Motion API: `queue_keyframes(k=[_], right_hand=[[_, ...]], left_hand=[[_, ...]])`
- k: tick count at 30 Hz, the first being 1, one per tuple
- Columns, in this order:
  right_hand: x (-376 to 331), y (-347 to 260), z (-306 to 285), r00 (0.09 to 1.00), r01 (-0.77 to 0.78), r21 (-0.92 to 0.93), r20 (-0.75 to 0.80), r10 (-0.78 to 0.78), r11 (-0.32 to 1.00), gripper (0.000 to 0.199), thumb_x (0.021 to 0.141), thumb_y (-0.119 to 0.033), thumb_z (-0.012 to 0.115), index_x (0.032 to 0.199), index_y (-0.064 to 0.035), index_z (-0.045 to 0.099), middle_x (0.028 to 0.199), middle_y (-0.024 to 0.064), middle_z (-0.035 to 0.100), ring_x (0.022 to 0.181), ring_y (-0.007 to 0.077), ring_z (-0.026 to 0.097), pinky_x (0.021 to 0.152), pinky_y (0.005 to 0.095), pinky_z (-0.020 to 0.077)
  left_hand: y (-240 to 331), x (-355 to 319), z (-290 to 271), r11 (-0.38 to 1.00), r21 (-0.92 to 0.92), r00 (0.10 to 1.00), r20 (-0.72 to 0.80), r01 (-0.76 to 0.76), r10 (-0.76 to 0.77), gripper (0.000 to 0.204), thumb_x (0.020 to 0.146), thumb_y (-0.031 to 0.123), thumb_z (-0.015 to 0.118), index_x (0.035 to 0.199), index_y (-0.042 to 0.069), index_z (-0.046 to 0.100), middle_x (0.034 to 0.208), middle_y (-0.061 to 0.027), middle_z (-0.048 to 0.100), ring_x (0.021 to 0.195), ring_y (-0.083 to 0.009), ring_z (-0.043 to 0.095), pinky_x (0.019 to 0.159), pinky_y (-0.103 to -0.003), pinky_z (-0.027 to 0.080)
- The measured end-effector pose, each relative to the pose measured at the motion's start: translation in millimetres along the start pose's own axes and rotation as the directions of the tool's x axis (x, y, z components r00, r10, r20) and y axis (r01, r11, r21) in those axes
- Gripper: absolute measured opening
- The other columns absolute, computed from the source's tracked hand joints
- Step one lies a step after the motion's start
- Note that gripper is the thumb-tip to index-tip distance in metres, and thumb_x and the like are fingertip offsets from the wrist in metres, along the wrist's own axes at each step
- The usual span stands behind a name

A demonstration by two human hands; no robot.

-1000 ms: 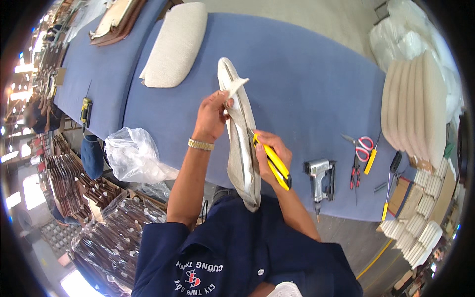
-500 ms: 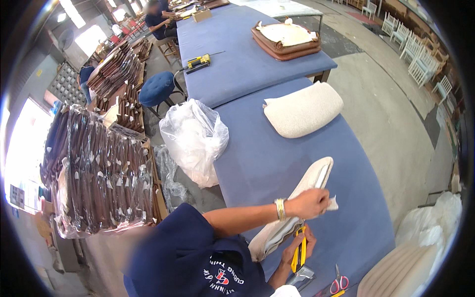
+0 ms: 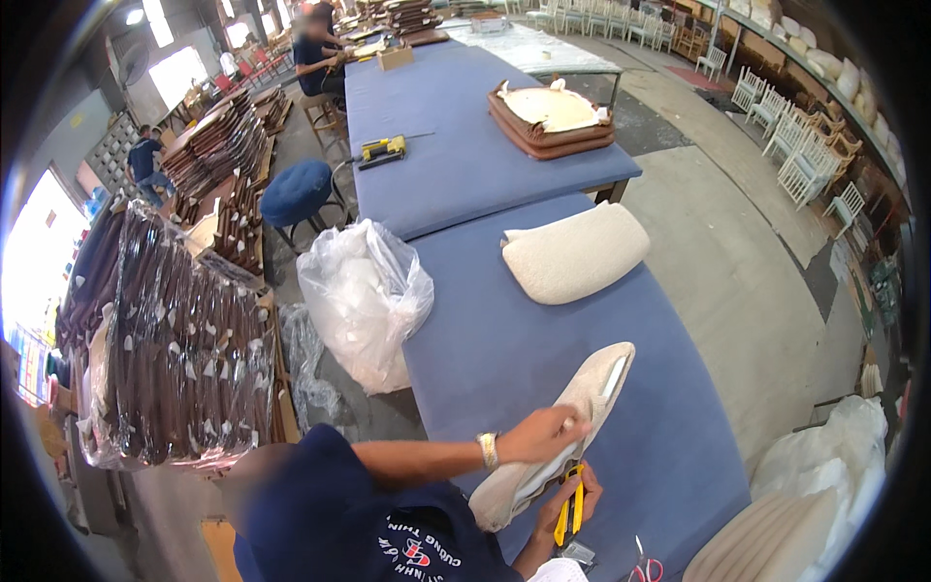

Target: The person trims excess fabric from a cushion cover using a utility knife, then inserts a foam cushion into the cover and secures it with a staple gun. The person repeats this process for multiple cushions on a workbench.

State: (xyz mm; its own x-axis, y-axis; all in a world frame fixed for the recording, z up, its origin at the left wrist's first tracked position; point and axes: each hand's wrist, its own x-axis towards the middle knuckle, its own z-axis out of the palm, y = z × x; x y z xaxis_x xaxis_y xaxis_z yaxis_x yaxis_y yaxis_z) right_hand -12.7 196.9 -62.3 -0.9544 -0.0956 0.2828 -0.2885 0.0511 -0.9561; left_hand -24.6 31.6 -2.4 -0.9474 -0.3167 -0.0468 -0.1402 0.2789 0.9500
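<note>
A long beige upholstered pad (image 3: 592, 388) stands on its edge on the blue table, with a white strip showing along its open side. My left hand (image 3: 543, 436), with a band at its wrist, lies over the middle of the pad's open side. Motion smears its fingertips, so whether they pinch the fabric cannot be told. Just below the pad, my right hand (image 3: 588, 493) is closed round a yellow and black utility knife (image 3: 570, 509). The knife's front end is close to the pad's lower side. A grey metal object (image 3: 579, 553) lies near my right wrist, partly hidden.
Red-handled scissors (image 3: 648, 570) lie at the near table edge. Another beige pad (image 3: 579, 252) rests farther off on the blue table (image 3: 504, 330). White plastic bags (image 3: 364, 301) stand at left beside wrapped brown stacks (image 3: 184, 359). Striped beige pieces (image 3: 766, 538) stand lower right.
My left hand has moved back left along the pad, away from the loose fabric flap it held out to the right. My right hand still holds the utility knife. The whole view has shifted slightly.
</note>
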Motion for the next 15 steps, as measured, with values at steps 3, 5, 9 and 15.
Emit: queue_keyframes(k=[3,5,9,15], right_hand=[[0,-7,6,1.000,0.020,0.065,0.001,-0.020,0.998,0.016,0.103,-0.010,0.054,0.111,0.0041,0.055,0.118,0.0199,0.064,0.101,0.0220,0.064,0.086,0.0341,0.0544],[0,-10,3,1.000,-0.009,0.009,0.005,0.009,1.000,0.017,0.102,-0.010,0.056,0.112,0.0044,0.055,0.118,0.0213,0.064,0.105,0.0254,0.063,0.092,0.0380,0.0522],[2,-8,2,0.999,0.018,0.045,0.040,-0.019,0.999,0.018,0.102,-0.010,0.056,0.113,0.0044,0.055,0.118,0.0218,0.063,0.108,0.0270,0.063,0.095,0.0401,0.0509],[2,-13,2,0.996,-0.086,0.134,0.042,0.081,0.987,0.018,0.102,-0.009,0.056,0.114,0.0044,0.055,0.117,0.0216,0.063,0.106,0.0260,0.064,0.092,0.0383,0.0528]], left_hand=[[2,-25,16,0.980,0.197,1.000,0.010,0.002,-0.004,0.049,0.100,0.046,0.062,0.123,0.003,0.064,0.104,-0.0162,0.065,0.083,-0.0295,0.069,0.075,-0.038,0.055],[8,-24,20,0.945,0.328,1.000,0.021,-0.018,0.012,0.044,0.098,0.042,0.064,0.122,0.006,0.062,0.117,-0.0138,0.060,0.089,-0.0328,0.067,0.075,-0.041,0.056],[-1,-8,22,0.867,0.470,0.986,0.070,-0.168,0.153,0.031,0.095,0.034,0.066,0.109,0.007,0.062,0.108,-0.0114,0.061,0.093,-0.0329,0.065,0.073,-0.042,0.055],[-7,-7,28,0.918,0.308,0.969,0.069,-0.248,0.238,0.027,0.093,0.027,0.069,0.108,0.007,0.058,0.100,-0.0121,0.060,0.093,-0.0335,0.065,0.075,-0.043,0.055]])
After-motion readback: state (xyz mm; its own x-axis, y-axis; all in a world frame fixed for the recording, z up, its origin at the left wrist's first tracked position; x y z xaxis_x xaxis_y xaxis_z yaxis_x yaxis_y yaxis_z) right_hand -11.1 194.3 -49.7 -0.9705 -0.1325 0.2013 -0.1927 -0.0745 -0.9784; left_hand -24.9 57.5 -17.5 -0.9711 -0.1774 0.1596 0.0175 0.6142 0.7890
